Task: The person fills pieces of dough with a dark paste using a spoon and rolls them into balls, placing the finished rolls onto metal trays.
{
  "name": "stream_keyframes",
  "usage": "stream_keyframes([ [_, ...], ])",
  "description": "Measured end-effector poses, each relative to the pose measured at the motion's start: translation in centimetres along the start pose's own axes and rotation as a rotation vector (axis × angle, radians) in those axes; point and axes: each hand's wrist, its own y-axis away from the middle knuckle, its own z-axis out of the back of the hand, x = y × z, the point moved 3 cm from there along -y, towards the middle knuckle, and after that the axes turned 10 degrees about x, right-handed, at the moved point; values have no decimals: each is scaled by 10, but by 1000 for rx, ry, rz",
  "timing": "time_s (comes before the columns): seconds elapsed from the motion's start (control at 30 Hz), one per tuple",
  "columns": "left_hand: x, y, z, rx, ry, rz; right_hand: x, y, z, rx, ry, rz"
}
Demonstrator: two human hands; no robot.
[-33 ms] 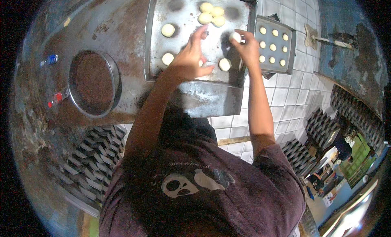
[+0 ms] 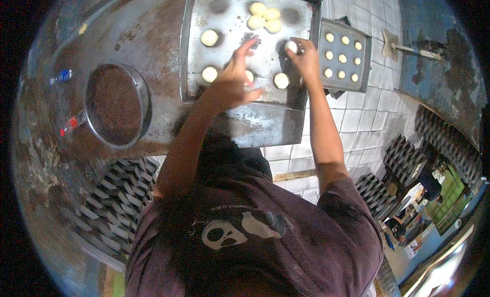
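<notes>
Brown-stained metal makes up the counter [image 2: 163, 47]. On it sits a big tray [image 2: 270, 52] with pale dough balls [image 2: 257, 23], four of them touching at the far side. The right hand [image 2: 307, 60] pinches one white ball [image 2: 291, 47] over the tray's right side. The left hand [image 2: 232, 86] is spread wide near the middle. A round pan [image 2: 145, 99] stands left. White tiles [image 2: 352, 118] lie right, near a smaller tray [image 2: 350, 49].
</notes>
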Motion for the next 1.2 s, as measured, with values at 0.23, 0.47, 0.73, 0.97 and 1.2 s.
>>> stream_keyframes([
  [0.23,61,124,3,-57,-243,270,-34,-8,-74,90,629,218],
  [0.47,80,199,9,-143,-207,399,-53,-30,-38,149,-463,-76],
  [0.73,88,236,7,-274,8,469,-33,-28,-71,143,113,72],
  [0.97,63,249,11,-311,-97,396,-1,-57,-38,99,408,405],
  [1.2,42,251,18,-400,84,328,37,-90,-39,411,579,183],
])
